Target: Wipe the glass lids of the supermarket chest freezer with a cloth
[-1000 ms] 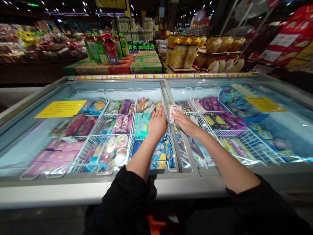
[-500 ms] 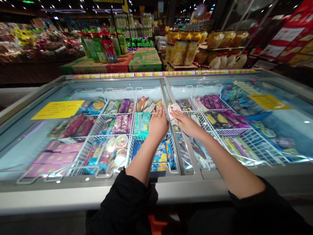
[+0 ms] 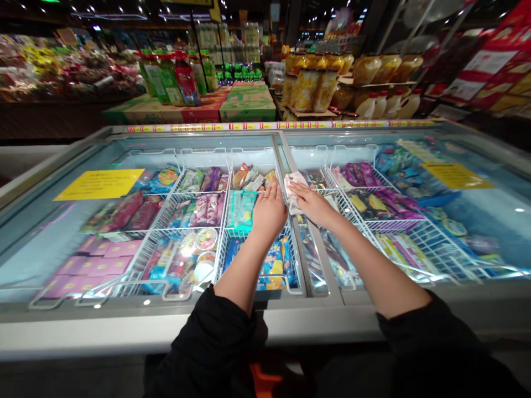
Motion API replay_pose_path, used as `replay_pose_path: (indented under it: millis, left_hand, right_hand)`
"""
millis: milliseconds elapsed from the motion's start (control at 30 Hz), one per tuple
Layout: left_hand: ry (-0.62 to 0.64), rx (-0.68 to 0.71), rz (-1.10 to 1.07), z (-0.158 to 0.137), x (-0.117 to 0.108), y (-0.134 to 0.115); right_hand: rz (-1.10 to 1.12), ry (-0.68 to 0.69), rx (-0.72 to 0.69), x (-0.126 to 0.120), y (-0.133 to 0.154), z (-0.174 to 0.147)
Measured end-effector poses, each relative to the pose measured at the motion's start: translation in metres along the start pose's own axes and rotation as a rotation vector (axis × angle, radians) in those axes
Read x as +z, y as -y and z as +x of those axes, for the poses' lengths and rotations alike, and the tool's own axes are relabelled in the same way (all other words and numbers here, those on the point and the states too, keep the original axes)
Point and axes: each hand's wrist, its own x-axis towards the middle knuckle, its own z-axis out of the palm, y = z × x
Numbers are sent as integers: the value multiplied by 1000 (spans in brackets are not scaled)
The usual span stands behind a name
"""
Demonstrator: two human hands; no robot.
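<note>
My left hand (image 3: 270, 209) lies flat on the glass lid of the chest freezer (image 3: 166, 331), its fingers stretched out beside the lid's metal frame (image 3: 286, 166). A ring shows on one finger. My right hand (image 3: 309, 202) presses a pale pinkish-white cloth (image 3: 295, 205) against the frame where the two lids meet. Its fingers lie over the cloth. Under the glass, white wire baskets (image 3: 166, 213) hold packaged ice creams, among them turquoise packets (image 3: 243, 210) below my left hand and blue-and-yellow packets (image 3: 274, 262) nearer me.
Yellow paper signs (image 3: 99, 184) lie on the glass at both sides. A price-label strip (image 3: 265, 126) runs along the freezer's far edge. Beyond it stand drink bottles (image 3: 168, 80) on cartons (image 3: 244, 102) and jars of yellow fruit (image 3: 313, 88). Red packaging (image 3: 489, 61) rises at the right.
My right hand and forearm have shifted slightly left, and the cloth under the fingers has moved a little. My left hand stays in nearly the same place on the glass.
</note>
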Motion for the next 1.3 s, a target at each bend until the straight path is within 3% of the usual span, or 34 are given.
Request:
replay_pose_path:
  millis: [200, 467, 667, 733, 900, 967, 1167, 1300]
  left_hand:
    - [18, 14, -6, 0, -1, 3]
    - [-4, -5, -14, 2, 1, 1]
    - [31, -6, -5, 0, -3, 1]
    - [39, -1, -3, 0, -4, 1]
    - [43, -10, -6, 1, -4, 0]
    - [41, -10, -6, 0, -4, 0]
    - [38, -9, 8, -1, -5, -2]
    - [27, 0, 19, 0, -4, -2]
  right_hand:
    - [-35, -40, 86, 6, -4, 39]
    - [19, 57, -65, -8, -18, 15]
    - [-15, -149, 66, 3, -15, 38]
    - [-22, -126, 52, 1, -13, 38]
    - [92, 83, -24, -22, -16, 11]
    - [121, 90, -11, -28, -20, 6]
    - [44, -90, 74, -5, -15, 40]
    - [10, -81, 44, 3, -9, 46]
